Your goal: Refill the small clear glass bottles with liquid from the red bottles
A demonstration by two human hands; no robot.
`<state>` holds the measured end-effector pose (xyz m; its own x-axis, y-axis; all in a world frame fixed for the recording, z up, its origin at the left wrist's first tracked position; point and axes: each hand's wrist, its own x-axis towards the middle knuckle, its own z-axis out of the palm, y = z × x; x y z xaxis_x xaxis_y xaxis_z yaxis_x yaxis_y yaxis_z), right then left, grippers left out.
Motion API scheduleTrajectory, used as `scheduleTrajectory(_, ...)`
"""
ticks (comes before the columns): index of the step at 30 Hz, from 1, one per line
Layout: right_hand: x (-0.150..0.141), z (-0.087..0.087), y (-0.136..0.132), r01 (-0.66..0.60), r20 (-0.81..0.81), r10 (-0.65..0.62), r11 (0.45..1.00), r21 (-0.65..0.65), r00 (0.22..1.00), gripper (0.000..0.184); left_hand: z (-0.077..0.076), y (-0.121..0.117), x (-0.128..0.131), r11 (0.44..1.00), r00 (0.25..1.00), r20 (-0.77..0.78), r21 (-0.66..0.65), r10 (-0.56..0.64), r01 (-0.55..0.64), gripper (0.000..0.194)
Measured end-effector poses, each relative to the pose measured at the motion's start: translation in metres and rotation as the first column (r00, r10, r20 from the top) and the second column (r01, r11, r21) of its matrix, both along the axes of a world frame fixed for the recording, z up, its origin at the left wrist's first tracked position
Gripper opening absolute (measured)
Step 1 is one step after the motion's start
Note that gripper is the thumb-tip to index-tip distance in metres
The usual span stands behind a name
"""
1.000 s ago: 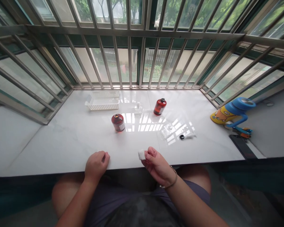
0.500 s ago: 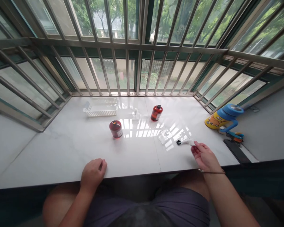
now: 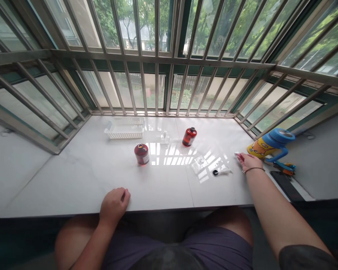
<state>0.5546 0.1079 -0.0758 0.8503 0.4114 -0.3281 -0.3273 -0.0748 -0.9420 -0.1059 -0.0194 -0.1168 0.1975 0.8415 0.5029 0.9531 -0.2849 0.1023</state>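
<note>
My left hand [image 3: 115, 202] rests in a loose fist at the table's front edge, with nothing visible in it. My right hand [image 3: 250, 162] reaches over the right side of the table, its fingers pinched. A small white piece [image 3: 236, 153] shows at those fingertips, too small to name. Left of this hand lies a slim clear tube with a black round end [image 3: 215, 173], apart from the fingers. Beside the tube is a clear plastic piece [image 3: 199, 164]. Two red bottles stand farther off: an uncapped one [image 3: 141, 154] and one with a black top [image 3: 189, 137].
A white perforated basket [image 3: 125, 130] sits at the back left, and a small clear object [image 3: 165, 137] is right of it. At the right are a blue and yellow bottle [image 3: 266, 144], a blue and orange tool [image 3: 285, 167] and a black phone [image 3: 286, 185]. Metal bars line the windows.
My right hand has left the end of the black-ended tube and moved up and right, toward the blue and yellow bottle. My left hand stays in place. The view has shifted slightly.
</note>
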Motion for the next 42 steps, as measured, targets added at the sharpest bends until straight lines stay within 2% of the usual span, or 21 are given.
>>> scheduleTrajectory(3, -0.009, 0.002, 0.004, -0.067, 0.066, 0.067, 0.998, -0.007, 0.996, 0.021, -0.001, 0.0, 0.0, 1.0, 1.0, 0.007, -0.008, 0.003, -0.003, 0.033)
scheduleTrajectory(6, -0.032, 0.001, -0.003, -0.196, 0.142, 0.195, 0.981, -0.003, 0.971, 0.04, -0.001, -0.001, 0.001, 0.999, 0.999, 0.037, -0.036, 0.003, -0.002, 0.032)
scheduleTrajectory(9, -0.068, -0.004, -0.024, -0.359, 0.204, 0.352, 0.933, -0.007, 0.913, 0.046, 0.002, -0.001, 0.001, 0.995, 0.996, 0.087, -0.095, 0.025, -0.017, 0.033)
scheduleTrajectory(11, -0.097, -0.007, -0.044, -0.44, 0.302, 0.436, 0.896, -0.057, 0.848, 0.048, 0.007, 0.001, 0.001, 0.985, 0.988, 0.144, -0.172, 0.06, -0.035, 0.037)
scheduleTrajectory(12, -0.112, -0.008, -0.056, -0.469, 0.416, 0.477, 0.874, -0.128, 0.775, 0.049, 0.01, 0.003, 0.001, 0.975, 0.978, 0.188, -0.219, 0.085, -0.043, 0.039)
scheduleTrajectory(14, -0.14, -0.009, -0.077, -0.485, 0.631, 0.546, 0.825, -0.29, 0.551, 0.052, 0.021, 0.008, 0.003, 0.948, 0.944, 0.295, -0.314, 0.145, -0.047, 0.039)
scheduleTrajectory(16, -0.165, -0.01, -0.093, -0.468, 0.758, 0.552, 0.803, -0.369, 0.348, 0.064, 0.036, 0.017, 0.009, 0.927, 0.898, 0.396, -0.372, 0.193, -0.035, 0.034)
scheduleTrajectory(17, -0.176, -0.011, -0.097, -0.458, 0.784, 0.556, 0.793, -0.401, 0.275, 0.074, 0.043, 0.024, 0.013, 0.926, 0.877, 0.436, -0.377, 0.204, -0.027, 0.031)
scheduleTrajectory(19, -0.192, -0.014, -0.1, -0.445, 0.793, 0.578, 0.772, -0.454, 0.195, 0.093, 0.057, 0.04, 0.026, 0.939, 0.824, 0.53, -0.345, 0.199, -0.004, 0.026)
scheduleTrajectory(21, -0.202, -0.019, -0.097, -0.44, 0.777, 0.603, 0.756, -0.485, 0.179, 0.104, 0.067, 0.06, 0.04, 0.958, 0.763, 0.622, -0.288, 0.179, 0.01, 0.036)
scheduleTrajectory(23, -0.208, -0.024, -0.091, -0.436, 0.778, 0.6, 0.76, -0.482, 0.186, 0.107, 0.072, 0.083, 0.054, 0.962, 0.724, 0.668, -0.273, 0.171, 0.025, 0.063)
scheduleTrajectory(25, -0.21, -0.027, -0.084, -0.429, 0.788, 0.583, 0.775, -0.464, 0.201, 0.103, 0.073, 0.105, 0.066, 0.946, 0.698, 0.685, -0.322, 0.21, 0.031, 0.09)
scheduleTrajectory(27, -0.21, -0.027, -0.078, -0.433, 0.785, 0.581, 0.778, -0.456, 0.217, 0.094, 0.071, 0.123, 0.075, 0.924, 0.655, 0.707, -0.381, 0.266, 0.035, 0.105)
scheduleTrajectory(29, -0.209, -0.026, -0.074, -0.451, 0.772, 0.597, 0.763, -0.463, 0.218, 0.087, 0.069, 0.137, 0.081, 0.902, 0.614, 0.721, -0.43, 0.321, 0.033, 0.105)
scheduleTrajectory(32, -0.206, -0.024, -0.074, -0.495, 0.746, 0.64, 0.717, -0.491, 0.186, 0.082, 0.069, 0.146, 0.087, 0.889, 0.605, 0.718, -0.456, 0.346, 0.033, 0.09)
scheduleTrajectory(34, -0.204, -0.024, -0.077, -0.521, 0.738, 0.656, 0.69, -0.503, 0.156, 0.08, 0.07, 0.146, 0.089, 0.89, 0.614, 0.712, -0.456, 0.34, 0.036, 0.081)
scheduleTrajectory(38, -0.2, -0.023, -0.086, -0.561, 0.759, 0.643, 0.668, -0.489, 0.105, 0.078, 0.072, 0.135, 0.097, 0.882, 0.625, 0.715, -0.463, 0.315, 0.085, 0.076)
scheduleTrajectory(40, -0.193, -0.022, -0.092, -0.584, 0.778, 0.617, 0.677, -0.448, 0.118, 0.066, 0.073, 0.126, 0.102, 0.872, 0.632, 0.723, -0.467, 0.281, 0.146, 0.074)
scheduleTrajectory(42, -0.179, -0.02, -0.097, -0.546, 0.816, 0.558, 0.736, -0.401, 0.152, 0.049, 0.073, 0.117, 0.107, 0.859, 0.639, 0.73, -0.469, 0.244, 0.208, 0.072)
